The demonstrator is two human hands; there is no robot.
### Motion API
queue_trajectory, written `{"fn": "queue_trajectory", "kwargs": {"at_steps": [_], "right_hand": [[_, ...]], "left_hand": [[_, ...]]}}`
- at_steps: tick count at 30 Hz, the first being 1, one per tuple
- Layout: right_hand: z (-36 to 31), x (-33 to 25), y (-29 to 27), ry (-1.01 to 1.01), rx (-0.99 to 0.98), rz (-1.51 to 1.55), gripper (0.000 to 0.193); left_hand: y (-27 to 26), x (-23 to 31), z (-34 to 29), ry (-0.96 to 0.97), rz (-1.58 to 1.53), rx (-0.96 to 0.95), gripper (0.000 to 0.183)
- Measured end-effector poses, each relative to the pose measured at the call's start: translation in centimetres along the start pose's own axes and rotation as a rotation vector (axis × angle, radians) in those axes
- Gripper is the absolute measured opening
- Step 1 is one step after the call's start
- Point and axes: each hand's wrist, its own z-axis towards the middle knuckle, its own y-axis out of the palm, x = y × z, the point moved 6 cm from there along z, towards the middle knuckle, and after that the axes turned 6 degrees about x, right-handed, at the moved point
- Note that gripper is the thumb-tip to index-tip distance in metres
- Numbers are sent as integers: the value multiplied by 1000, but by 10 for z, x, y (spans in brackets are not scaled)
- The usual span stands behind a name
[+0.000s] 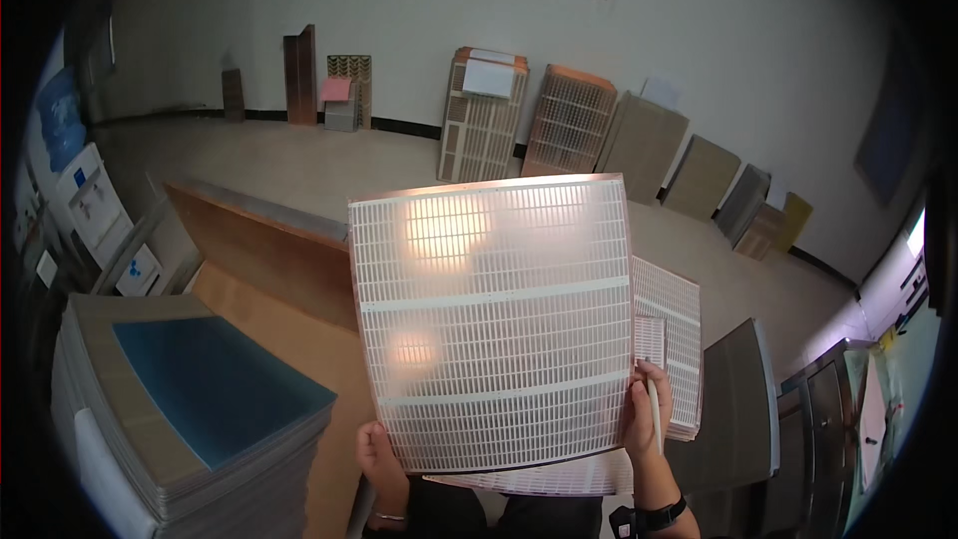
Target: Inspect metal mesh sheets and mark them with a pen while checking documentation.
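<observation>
A large thin circuit board panel [499,339], with white grid rows and copper-coloured edges, is held up in front of me, tilted and reflecting bright light. My left hand [382,461] is closed on its lower left corner. Its lower right edge is gripped by my right hand [647,417], which also has a slim white pen-like stick [655,405] between the fingers. Behind the panel, on the right, lie similar gridded panels [682,349] in a stack. Another gridded sheet [569,476] shows beneath the raised panel, mostly hidden by it.
At left stands a tall stack of boards [110,359] with a dark blue sheet [225,384] on top. Beside it is a brown wooden trough [269,240]. Several panels [569,120] lean on the far wall. A grey board [733,399] and dark cabinet [823,419] stand at right.
</observation>
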Motion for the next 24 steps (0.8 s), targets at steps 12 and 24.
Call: {"fn": "queue_trajectory", "kwargs": {"at_steps": [12, 24], "right_hand": [[13, -24, 49, 274, -376, 21, 47], [30, -155, 300, -609, -789, -276, 32]], "left_hand": [[-27, 37, 6, 28, 87, 194, 18], [-68, 59, 24, 258, 476, 223, 38]]}}
